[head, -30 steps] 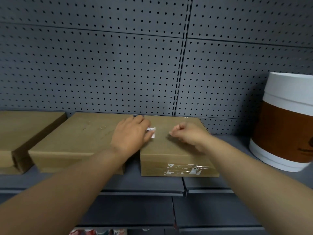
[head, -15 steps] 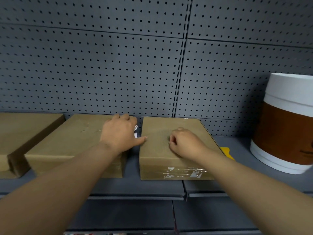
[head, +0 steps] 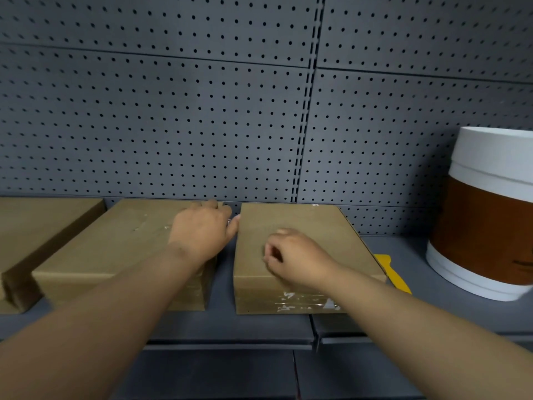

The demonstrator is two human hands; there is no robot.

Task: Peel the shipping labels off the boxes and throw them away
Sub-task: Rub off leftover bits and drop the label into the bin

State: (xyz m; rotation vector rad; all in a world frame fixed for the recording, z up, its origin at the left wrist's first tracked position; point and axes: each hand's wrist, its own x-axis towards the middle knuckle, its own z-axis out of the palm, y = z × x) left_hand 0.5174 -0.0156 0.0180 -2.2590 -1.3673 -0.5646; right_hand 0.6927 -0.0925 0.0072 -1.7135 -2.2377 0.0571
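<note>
Three brown cardboard boxes lie flat on a grey shelf. The right box (head: 305, 223) has torn white label residue and clear tape (head: 308, 301) on its front face. My right hand (head: 294, 255) sits on its top near the front, fingers curled with the tips against the cardboard. My left hand (head: 202, 232) rests on the far right corner of the middle box (head: 109, 243), thumb touching the right box's left edge. A tiny white label scrap (head: 229, 222) shows between its thumb and fingers. The left box (head: 34, 220) lies apart, untouched.
A large white tub with a brown band (head: 490, 220) stands at the right on the shelf (head: 409, 249). A yellow flat thing (head: 388, 268) pokes out behind the right box. Grey pegboard (head: 202, 111) closes the back. Lower shelf fronts (head: 230, 370) run below.
My left hand moved left, off the right box and onto the middle box's corner, with the white scrap now almost hidden. My right hand drew back toward the box's front.
</note>
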